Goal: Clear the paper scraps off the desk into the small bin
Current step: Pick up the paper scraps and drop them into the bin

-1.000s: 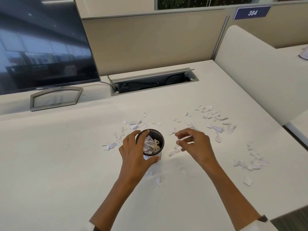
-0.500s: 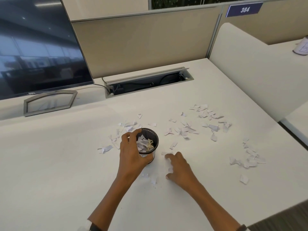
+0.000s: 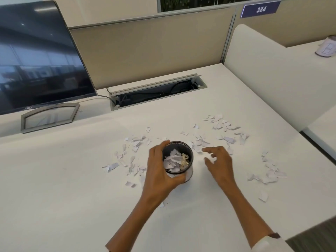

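Observation:
A small black mesh bin [image 3: 182, 143] stands on the white desk [image 3: 63, 188], holding several crumpled white scraps. My left hand [image 3: 159, 172] grips the bin's left side, fingers and thumb curled round the rim. My right hand [image 3: 221, 165] hovers just right of the bin with its fingers curled; a small white paper scrap [image 3: 210, 158] shows between the fingertips, blurred. Loose paper scraps lie left of the bin [image 3: 131, 145], behind and right of it [image 3: 222, 124], and at the far right [image 3: 271, 172].
A dark monitor [image 3: 41, 60] on a grey stand [image 3: 49, 117] sits at the back left. Behind the scraps is an open cable tray [image 3: 156, 93] set into the desk. A white curved divider [image 3: 269, 79] bounds the right side; the desk's edge falls away at the lower right.
My right hand went from the scraps behind the bin down to the desk in front of it, then rose to the bin's right side. The left hand has stayed on the bin.

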